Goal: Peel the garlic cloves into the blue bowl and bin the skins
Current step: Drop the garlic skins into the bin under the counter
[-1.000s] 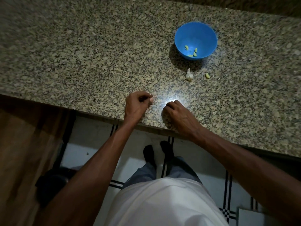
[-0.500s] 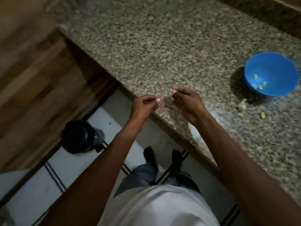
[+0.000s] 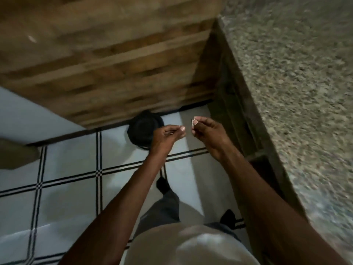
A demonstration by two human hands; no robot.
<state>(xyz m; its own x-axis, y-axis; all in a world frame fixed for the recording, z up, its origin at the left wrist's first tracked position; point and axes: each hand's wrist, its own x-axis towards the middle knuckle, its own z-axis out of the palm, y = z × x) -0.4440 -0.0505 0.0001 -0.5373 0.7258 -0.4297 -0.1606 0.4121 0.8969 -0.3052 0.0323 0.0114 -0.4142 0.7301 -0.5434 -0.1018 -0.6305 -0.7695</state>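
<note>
Both arms reach forward; the left hand (image 3: pixel 168 135) and right hand (image 3: pixel 207 131) sit close together, fingertips pinched.

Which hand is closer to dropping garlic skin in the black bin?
Probably the left hand: it hangs right over the black bin. The right hand pinches a visible skin scrap but sits beside the bin, over the floor. What the left holds is unclear.

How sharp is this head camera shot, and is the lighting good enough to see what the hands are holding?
Head view: dim, with motion blur smearing the wood panel and granite counter. The right hand pinches a pale scrap, likely garlic skin; what the left hand pinches cannot be told.
</note>
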